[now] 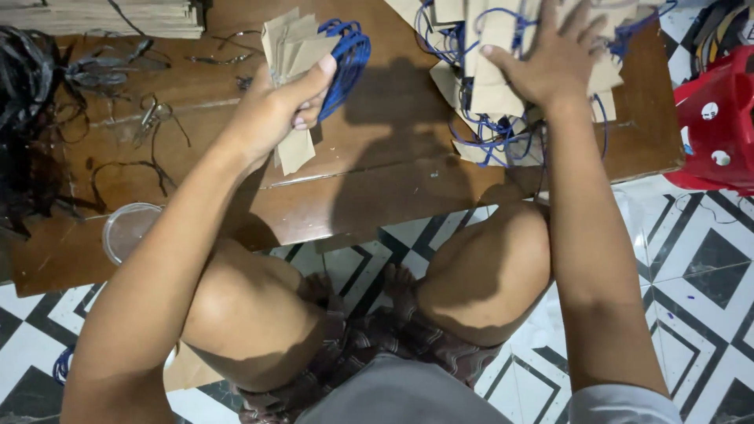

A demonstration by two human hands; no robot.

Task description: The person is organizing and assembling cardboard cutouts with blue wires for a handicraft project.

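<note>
My left hand (275,110) grips a small bundle of brown paper tags (289,55) with blue string loops (345,55) hanging off its right side, held above the low wooden table (377,180). Flat on a pile of the same brown tags with blue strings (491,102), at the table's far right, rests my right hand (550,59) with its fingers spread. Both my knees show below the table's front edge.
Scissors (149,118) and black cords (31,94) lie on the table's left part. A clear round lid (126,229) sits at the front left edge. Stacked brown sheets (110,17) lie at the back left. A red plastic stool (719,126) stands right of the table on a patterned tile floor.
</note>
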